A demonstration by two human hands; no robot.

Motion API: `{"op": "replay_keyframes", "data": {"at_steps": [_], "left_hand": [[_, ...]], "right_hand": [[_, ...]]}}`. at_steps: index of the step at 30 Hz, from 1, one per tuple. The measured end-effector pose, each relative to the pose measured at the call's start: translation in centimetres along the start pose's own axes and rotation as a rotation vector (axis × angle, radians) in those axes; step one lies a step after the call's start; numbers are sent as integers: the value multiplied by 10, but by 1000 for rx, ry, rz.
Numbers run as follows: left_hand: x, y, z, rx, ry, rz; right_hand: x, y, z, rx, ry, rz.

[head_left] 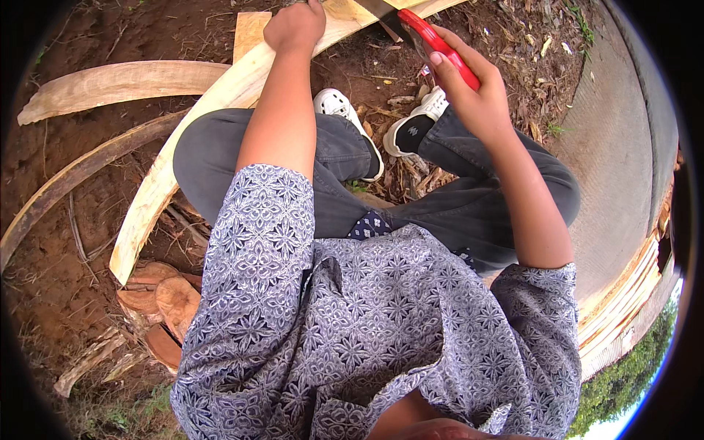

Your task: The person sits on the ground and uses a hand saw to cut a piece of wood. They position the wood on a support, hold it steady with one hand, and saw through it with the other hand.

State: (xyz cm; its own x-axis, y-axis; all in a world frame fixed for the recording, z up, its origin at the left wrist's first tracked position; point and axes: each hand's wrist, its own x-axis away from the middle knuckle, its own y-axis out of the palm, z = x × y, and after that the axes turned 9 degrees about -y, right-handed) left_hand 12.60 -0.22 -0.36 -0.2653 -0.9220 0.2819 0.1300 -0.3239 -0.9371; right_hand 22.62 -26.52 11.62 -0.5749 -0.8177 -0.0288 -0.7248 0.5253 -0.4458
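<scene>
A long pale wooden plank (183, 136) stretches from beside my left knee up to the far edge of the head view, bowed by the lens. My left hand (295, 26) is closed on its far part, fingers curled over the wood. My right hand (473, 84) is wrapped round the red handle (438, 45) of a handsaw. Its metal blade (377, 6) meets the plank to the right of my left hand. The far end of the blade is cut off by the picture's edge.
A pale board (125, 86) and a narrow weathered strip (81, 167) lie on brown soil at the left. Cut logs (172, 301) are stacked at lower left. My white shoes (336, 104) rest among wood chips. A grey sheet (612, 154) curves along the right.
</scene>
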Motion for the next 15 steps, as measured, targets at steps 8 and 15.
{"op": "replay_keyframes", "data": {"at_steps": [8,15], "left_hand": [[-3,5,-4,27,41,22],[0,-2,-3,29,55,4]], "right_hand": [[24,-15,-36,-56,36,32],[38,-19,-37,-45,72,-3]]}}
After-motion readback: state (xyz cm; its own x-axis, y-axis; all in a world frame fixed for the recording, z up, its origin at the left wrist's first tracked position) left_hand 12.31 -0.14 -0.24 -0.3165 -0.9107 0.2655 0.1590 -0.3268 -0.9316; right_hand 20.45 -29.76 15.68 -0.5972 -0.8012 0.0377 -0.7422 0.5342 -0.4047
